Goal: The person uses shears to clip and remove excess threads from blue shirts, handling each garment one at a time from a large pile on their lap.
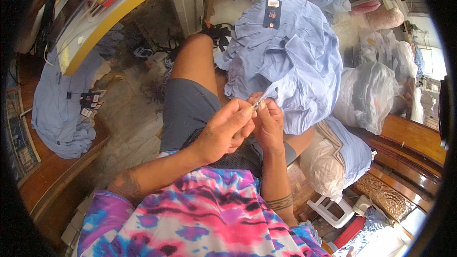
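A light blue garment lies heaped over my lap and beyond my knees, a dark hang tag on its far part. Its near corner is drawn up to my fingertips. My right hand is closed in a pinch on that corner. Against it, my left hand is closed too, thumb and forefinger pressed together. Between the fingertips shows a small shiny sliver, too small to name. The other fingers of both hands are curled in.
At left, another light blue garment with dark tags drapes over a wooden bench. A yellow-edged table stands at upper left. Clear plastic bags and a stuffed bundle crowd the right, near a white plastic stool.
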Motion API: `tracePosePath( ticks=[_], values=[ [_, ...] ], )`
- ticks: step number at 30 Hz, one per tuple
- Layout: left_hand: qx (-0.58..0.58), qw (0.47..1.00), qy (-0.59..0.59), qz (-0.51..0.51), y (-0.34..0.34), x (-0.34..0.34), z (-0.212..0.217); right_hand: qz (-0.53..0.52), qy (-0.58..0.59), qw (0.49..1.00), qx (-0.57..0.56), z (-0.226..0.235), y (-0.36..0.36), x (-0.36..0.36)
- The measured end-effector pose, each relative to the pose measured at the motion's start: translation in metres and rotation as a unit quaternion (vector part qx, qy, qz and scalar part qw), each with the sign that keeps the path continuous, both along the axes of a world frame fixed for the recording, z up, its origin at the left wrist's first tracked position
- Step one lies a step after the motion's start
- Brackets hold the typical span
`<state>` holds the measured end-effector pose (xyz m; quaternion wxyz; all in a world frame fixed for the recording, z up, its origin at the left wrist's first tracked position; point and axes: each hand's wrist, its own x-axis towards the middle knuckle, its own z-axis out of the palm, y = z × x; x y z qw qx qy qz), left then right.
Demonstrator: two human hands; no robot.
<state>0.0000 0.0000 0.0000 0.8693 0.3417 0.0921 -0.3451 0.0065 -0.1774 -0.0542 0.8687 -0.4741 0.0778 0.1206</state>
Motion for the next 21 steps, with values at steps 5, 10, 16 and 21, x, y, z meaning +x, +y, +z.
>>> tracePosePath(
  ticks=[5,10,16,21],
  values=[
    [0.034,0.999,0.000,0.004,0.0008,0.0000,-0.0002,0.002,-0.016,1.000,0.014,-0.0005,0.0051,0.0031],
    [0.029,0.999,0.014,-0.004,-0.0006,-0.0008,0.0027,0.008,-0.029,0.999,0.016,0.0018,0.0004,0.0012],
    [0.033,0.999,0.019,0.002,-0.0015,-0.0032,0.0025,-0.004,-0.006,1.000,-0.011,0.0059,0.0011,-0.0026],
    [0.046,0.999,0.002,0.019,-0.0035,-0.0025,0.0026,-0.002,-0.007,0.998,-0.058,0.0038,-0.0012,-0.0043]
  ],
)
